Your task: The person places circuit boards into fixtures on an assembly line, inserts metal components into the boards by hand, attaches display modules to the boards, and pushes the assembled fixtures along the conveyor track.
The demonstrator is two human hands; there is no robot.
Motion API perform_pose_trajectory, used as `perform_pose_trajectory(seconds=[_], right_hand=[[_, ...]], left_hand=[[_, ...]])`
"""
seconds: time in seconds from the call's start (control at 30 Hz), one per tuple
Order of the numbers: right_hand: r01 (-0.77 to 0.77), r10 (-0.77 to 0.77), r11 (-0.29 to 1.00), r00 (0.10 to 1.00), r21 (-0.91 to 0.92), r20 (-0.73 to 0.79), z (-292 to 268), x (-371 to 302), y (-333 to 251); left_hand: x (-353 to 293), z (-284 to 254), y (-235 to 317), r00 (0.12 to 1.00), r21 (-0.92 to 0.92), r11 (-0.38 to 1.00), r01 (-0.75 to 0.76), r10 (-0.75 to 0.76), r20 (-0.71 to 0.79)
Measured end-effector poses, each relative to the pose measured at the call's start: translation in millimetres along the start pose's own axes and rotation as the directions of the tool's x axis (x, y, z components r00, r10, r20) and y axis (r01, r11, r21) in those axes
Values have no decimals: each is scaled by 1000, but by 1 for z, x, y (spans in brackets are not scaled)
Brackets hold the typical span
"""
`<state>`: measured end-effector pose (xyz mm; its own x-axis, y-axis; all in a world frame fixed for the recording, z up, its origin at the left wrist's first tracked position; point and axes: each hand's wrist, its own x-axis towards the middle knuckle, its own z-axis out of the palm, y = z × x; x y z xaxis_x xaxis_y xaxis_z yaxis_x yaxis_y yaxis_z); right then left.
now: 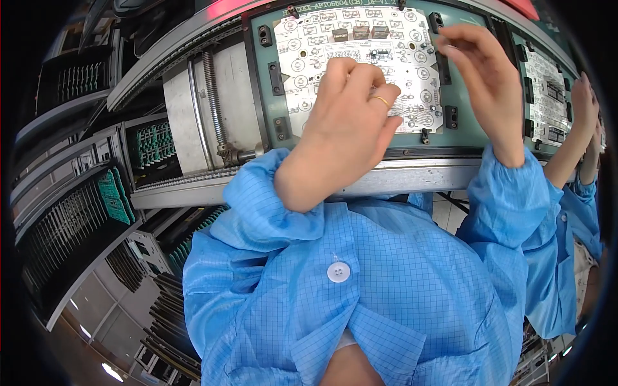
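My left hand (pixel 347 122), with a ring on one finger, reaches over the middle of a white printed circuit board (pixel 302 96). Its fingers are curled down and closed at the board's surface; whatever is in them is hidden. My right hand (pixel 492 83) is raised beside the board's upper right edge, thumb and fingers bent but apart, with nothing visible between them. Several small boxy components (pixel 360 32) stand near the board's top, and small parts dot its right side. A green fixture plate (pixel 267 90) with black clamps (pixel 275 78) frames the board.
A metal conveyor rail (pixel 399 174) runs along the near side. Left of the fixture are a spring-like screw (pixel 212 96) and a metal plate (pixel 180 109). Racks of green boards (pixel 116 196) stand farther left. At right, a co-worker's hand (pixel 584 106) is beside another white board (pixel 544 83).
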<state>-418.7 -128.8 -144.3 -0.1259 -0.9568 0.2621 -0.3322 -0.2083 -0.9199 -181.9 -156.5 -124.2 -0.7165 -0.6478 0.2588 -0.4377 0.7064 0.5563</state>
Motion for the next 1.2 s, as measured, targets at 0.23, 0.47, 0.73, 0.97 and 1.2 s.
perform_pose_trajectory(seconds=[0.23,0.47,0.73,0.97,1.2], right_hand=[[259,-151,847,954,-464,258,18,34,-27],[290,-190,820,951,-493,243,25,36,-23],[201,-103,839,971,-506,215,24,34,-20],[347,-300,846,938,-406,175,1,26,-18],[143,81,849,916,-509,393,-7,-36,-49]], left_hand=[[5,17,8,998,55,998,35,-38,50],[5,16,3,999,-35,999,-30,28,-37],[2,-24,4,909,-761,535,366,-380,171],[-6,-51,-19,846,-895,116,430,-397,355],[-4,-39,-9,858,-753,470,461,-452,243]])
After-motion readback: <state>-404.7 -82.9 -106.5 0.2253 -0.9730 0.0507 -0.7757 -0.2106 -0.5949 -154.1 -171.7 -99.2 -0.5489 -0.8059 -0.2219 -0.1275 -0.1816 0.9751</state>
